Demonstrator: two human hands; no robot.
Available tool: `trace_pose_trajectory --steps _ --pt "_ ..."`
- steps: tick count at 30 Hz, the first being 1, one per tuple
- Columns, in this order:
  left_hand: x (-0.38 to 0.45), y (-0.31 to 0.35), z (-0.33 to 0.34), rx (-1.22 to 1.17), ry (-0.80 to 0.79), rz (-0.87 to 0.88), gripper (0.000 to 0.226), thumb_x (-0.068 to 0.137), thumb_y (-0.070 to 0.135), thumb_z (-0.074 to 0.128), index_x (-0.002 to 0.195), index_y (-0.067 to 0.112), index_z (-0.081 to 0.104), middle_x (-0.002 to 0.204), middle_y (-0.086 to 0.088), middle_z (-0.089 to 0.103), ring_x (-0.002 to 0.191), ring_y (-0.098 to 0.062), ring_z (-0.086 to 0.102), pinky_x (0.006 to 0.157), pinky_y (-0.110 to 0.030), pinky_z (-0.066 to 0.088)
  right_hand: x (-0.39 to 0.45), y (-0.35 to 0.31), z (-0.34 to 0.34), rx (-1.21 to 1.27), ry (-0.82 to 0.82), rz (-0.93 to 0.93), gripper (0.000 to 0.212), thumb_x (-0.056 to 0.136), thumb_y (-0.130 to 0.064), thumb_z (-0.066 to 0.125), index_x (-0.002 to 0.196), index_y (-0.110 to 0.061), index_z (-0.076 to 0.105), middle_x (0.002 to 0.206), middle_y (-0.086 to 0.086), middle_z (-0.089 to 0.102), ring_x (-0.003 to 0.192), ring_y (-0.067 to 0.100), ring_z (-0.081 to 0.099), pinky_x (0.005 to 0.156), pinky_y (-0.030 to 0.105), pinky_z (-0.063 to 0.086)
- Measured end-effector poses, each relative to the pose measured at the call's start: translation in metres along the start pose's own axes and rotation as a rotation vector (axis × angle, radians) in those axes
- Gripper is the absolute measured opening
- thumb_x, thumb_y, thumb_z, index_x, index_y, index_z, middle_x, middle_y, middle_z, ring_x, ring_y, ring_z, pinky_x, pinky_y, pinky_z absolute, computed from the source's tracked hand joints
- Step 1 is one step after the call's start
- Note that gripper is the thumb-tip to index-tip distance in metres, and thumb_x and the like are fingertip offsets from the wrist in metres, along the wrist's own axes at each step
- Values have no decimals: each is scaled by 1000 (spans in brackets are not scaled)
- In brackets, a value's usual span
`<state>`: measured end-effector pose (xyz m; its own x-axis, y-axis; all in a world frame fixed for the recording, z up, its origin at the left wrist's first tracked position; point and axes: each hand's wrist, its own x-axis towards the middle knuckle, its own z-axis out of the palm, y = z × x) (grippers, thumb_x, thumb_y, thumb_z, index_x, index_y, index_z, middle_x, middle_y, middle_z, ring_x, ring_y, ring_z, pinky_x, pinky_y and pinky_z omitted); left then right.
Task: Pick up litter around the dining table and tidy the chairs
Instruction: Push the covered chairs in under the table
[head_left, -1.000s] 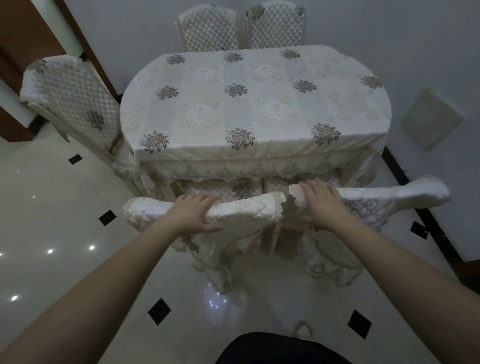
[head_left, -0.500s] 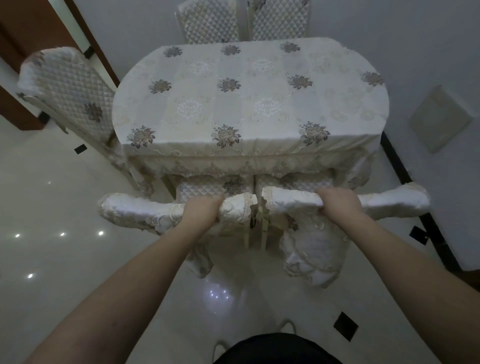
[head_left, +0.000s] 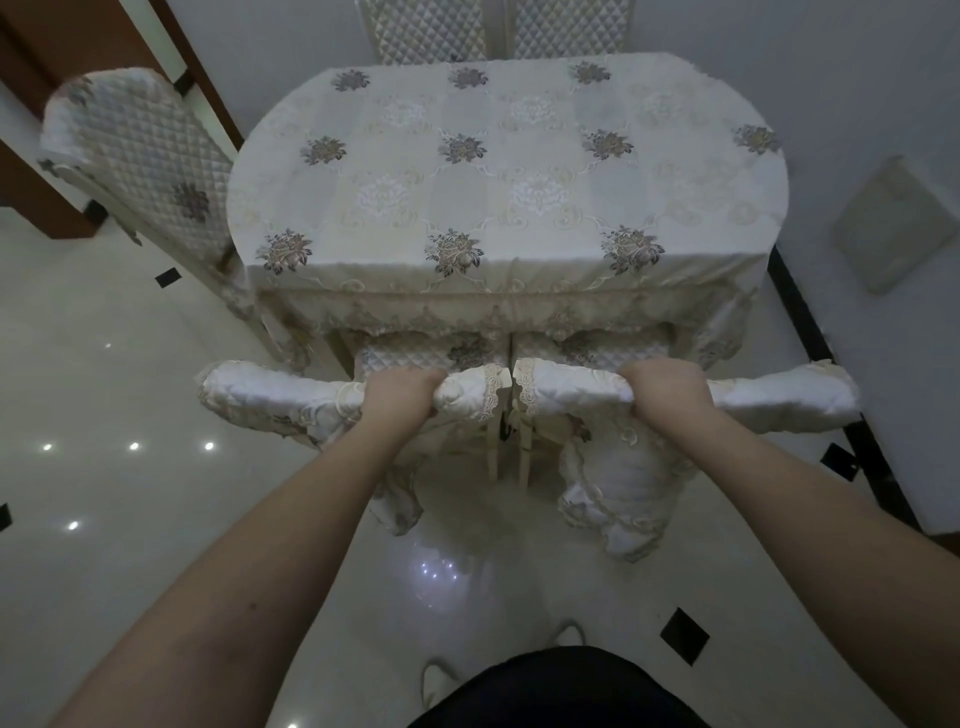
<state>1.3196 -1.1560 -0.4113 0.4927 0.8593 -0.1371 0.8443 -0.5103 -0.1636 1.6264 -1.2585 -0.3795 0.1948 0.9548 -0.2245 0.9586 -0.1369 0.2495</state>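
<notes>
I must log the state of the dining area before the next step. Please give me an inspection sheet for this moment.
Surface: table under a floral tablecloth, nothing seen on it.
Job's things: two near chairs, the left chair and the right chair, side by side with seats partly under the table edge; litter: nothing seen.
Clutter: nothing seen.
Hands: left hand grips the left chair's top rail, right hand grips the right chair's, fingers curled over.
Cables: nothing seen.
Surroundings: side chair at the table's left end, two far chairs, glossy tiled floor, grey wall.

Quilted cloth chair covers (head_left: 291, 395), embroidered tablecloth (head_left: 509, 171), glossy floor (head_left: 104, 395).
</notes>
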Motion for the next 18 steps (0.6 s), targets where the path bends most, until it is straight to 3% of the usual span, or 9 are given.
trace_pose_trajectory --steps 13,18 --pt "2 0 -4 13 -81 -11 36 86 29 65 119 26 51 104 -2 67 95 -26 62 65 -30 38 -7 6 7 122 -8 -20 42 86 -19 57 126 -31 52 114 2 62 105 24 58 72 29 37" --pt "2 1 -4 21 -75 -15 37 86 29 64 120 26 50 103 -3 66 94 -27 62 65 -31 38 -8 12 12 108 -15 -19 40 84 -14 56 121 -29 56 110 2 63 101 24 61 72 28 41"
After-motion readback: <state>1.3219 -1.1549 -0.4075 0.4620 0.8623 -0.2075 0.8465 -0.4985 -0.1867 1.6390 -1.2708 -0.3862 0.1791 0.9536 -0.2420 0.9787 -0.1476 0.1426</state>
